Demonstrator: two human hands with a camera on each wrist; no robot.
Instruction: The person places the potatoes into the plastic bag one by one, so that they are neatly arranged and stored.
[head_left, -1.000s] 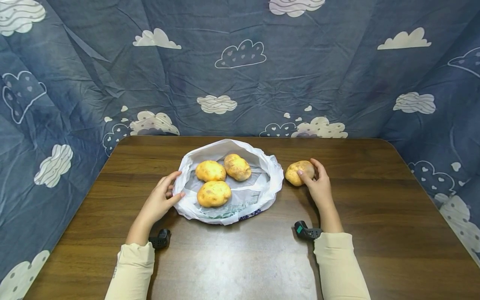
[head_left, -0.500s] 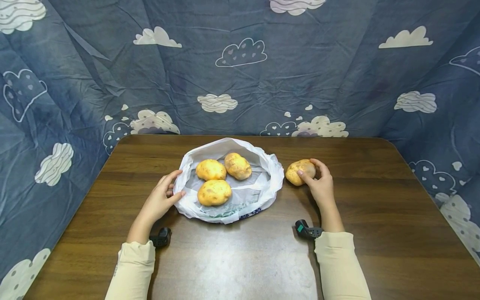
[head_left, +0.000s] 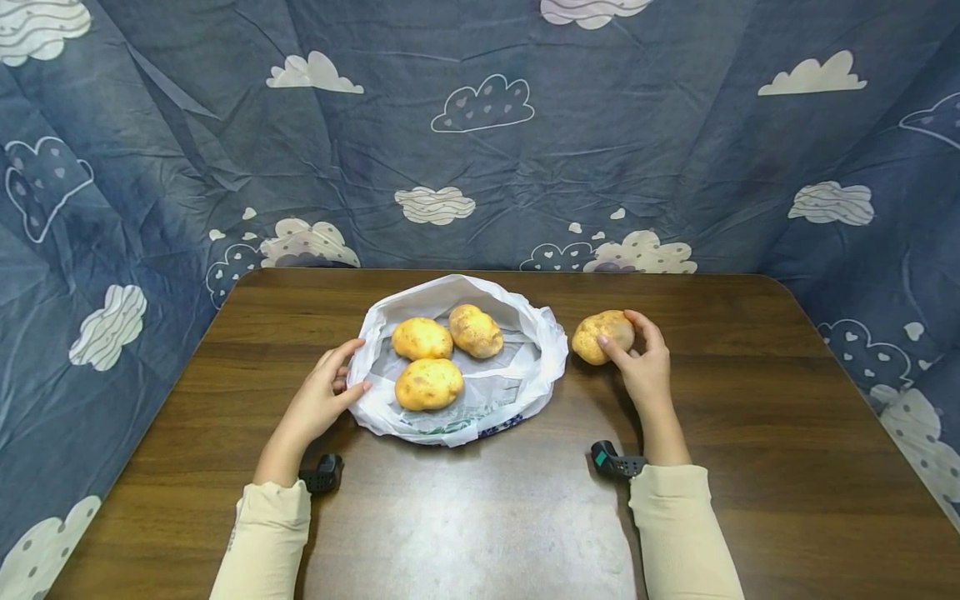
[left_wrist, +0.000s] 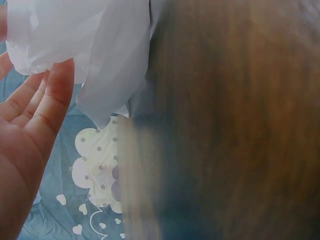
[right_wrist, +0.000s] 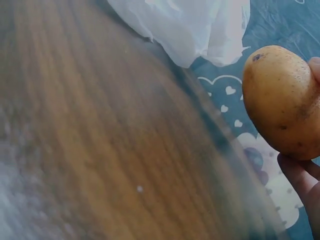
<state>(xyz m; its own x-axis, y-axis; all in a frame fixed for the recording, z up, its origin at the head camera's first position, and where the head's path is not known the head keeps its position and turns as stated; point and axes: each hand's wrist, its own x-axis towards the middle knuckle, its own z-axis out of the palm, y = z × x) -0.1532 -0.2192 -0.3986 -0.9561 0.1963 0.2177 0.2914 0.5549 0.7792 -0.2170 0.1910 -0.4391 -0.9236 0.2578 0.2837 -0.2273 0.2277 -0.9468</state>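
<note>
A white plastic bag lies with its mouth spread wide, and the potatoes inside it are in plain sight. My left hand touches the bag's left side; in the left wrist view its fingers are fairly straight against the plastic. Right of the bag, my right hand holds another potato between thumb and fingers. That potato shows close up in the right wrist view, apart from the bag, with much of the hand cut off by the frame.
Everything rests on a brown wood-grain table. A dark blue cloth with white clouds hangs behind it. A black wrist camera is strapped to the left wrist, and a second wrist camera to the right.
The right hand and its potato have shifted slightly away from me, and the potato looks a little raised. The left hand and the bag have stayed in place.
</note>
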